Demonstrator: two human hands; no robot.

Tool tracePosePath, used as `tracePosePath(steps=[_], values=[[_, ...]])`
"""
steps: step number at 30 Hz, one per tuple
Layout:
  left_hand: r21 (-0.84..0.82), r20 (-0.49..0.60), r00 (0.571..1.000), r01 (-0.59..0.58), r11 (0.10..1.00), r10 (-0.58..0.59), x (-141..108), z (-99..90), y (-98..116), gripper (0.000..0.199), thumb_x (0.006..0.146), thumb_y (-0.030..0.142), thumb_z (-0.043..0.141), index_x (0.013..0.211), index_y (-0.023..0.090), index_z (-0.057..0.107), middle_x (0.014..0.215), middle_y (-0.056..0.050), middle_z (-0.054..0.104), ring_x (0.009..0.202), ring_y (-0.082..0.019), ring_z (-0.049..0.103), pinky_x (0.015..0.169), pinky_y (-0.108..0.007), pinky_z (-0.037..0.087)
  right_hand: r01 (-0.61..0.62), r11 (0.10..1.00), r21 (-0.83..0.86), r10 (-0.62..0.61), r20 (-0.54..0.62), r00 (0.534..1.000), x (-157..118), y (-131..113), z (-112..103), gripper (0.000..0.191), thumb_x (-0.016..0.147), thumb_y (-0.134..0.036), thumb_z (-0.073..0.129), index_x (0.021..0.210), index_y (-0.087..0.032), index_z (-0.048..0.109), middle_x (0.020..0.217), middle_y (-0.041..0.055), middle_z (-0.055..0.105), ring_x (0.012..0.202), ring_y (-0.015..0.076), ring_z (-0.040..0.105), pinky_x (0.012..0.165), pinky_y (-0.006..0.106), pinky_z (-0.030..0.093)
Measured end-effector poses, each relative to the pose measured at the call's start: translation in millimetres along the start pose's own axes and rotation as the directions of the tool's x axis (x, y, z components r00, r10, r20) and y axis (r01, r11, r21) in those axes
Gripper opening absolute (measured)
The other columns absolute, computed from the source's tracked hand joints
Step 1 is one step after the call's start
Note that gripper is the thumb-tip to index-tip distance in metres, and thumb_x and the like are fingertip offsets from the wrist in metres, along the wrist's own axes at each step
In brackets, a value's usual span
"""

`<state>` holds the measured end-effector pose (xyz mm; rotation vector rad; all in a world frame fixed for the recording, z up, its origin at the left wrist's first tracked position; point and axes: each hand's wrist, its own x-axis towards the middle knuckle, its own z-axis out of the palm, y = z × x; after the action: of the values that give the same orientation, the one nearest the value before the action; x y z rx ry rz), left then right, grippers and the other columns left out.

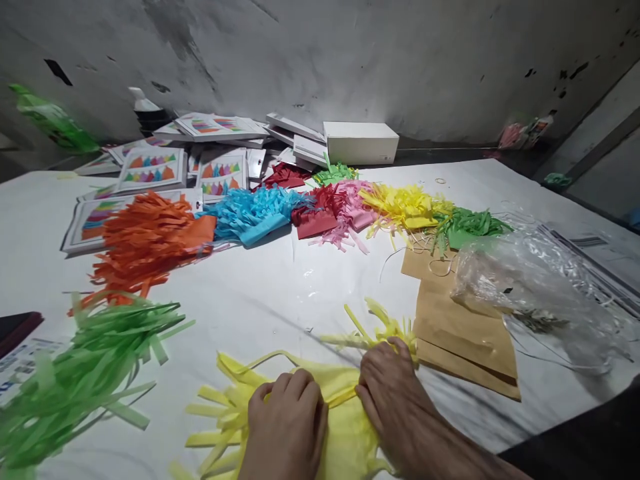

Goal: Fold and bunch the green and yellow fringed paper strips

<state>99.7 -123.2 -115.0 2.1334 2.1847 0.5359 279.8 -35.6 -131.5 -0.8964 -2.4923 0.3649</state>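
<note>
A sheet of yellow tissue paper (345,433) lies on the white-covered table in front of me, its left and right ends cut into fringe strips. My left hand (287,423) is closed with curled fingers on the sheet's left part. Over on the right side, my right hand (395,393) grips the same sheet near the other fringe. Between the two hands runs a narrow folded or rolled ridge of the yellow paper. The fingertips of both hands are partly hidden. A bundle of green fringed tissue paper (80,380) rests to the left of my left hand.
Fringed bundles line the table's middle: orange (150,233), blue (255,210), red (317,213), pink, yellow (405,203) and dark green (473,227). Behind them are printed packs (153,167) and a white box (360,142). Brown paper (460,333) and clear plastic (545,280) lie right.
</note>
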Motion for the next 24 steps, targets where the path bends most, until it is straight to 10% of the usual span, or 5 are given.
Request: tracePosePath(steps=[14,19,24], values=[[0.048,-0.130,0.965,-0.225,0.973,0.229,12,5.0,9,0.022,0.080,0.002,0.062,0.070,0.021,0.061,0.077,-0.001,0.067,0.078,-0.023,0.058,0.085,-0.045,0.041,0.333,0.915,-0.228,-0.318,0.102,0.943,8,-14,-1,0.021,0.087,0.000,0.054,0.080,-0.020,0.055,0.081,0.0017,0.058,0.083,0.0223,0.049,0.117,0.045,0.014],[0.012,-0.188,0.897,-0.405,0.914,0.400,-7,13.0,13,0.020,0.086,0.004,0.058,0.089,0.023,0.065,0.093,0.001,0.074,0.086,-0.019,0.064,0.082,-0.030,0.050,0.102,0.993,0.058,-0.090,-0.182,0.979,17,-2,20,0.018,0.092,-0.007,0.050,0.081,-0.021,0.055,0.081,0.0008,0.058,0.080,0.0213,0.051,0.103,0.044,0.031],[0.242,-0.175,0.832,-0.482,0.842,0.526,-11,31.4,-8,0.025,0.097,0.018,0.052,0.117,0.024,0.066,0.119,-0.003,0.076,0.109,-0.022,0.068,0.091,-0.033,0.053,-0.162,0.931,0.327,0.282,-0.361,0.889,27,16,4,0.017,0.102,-0.021,0.044,0.092,-0.022,0.058,0.088,0.0025,0.064,0.085,0.0213,0.059,0.079,0.034,0.044]])
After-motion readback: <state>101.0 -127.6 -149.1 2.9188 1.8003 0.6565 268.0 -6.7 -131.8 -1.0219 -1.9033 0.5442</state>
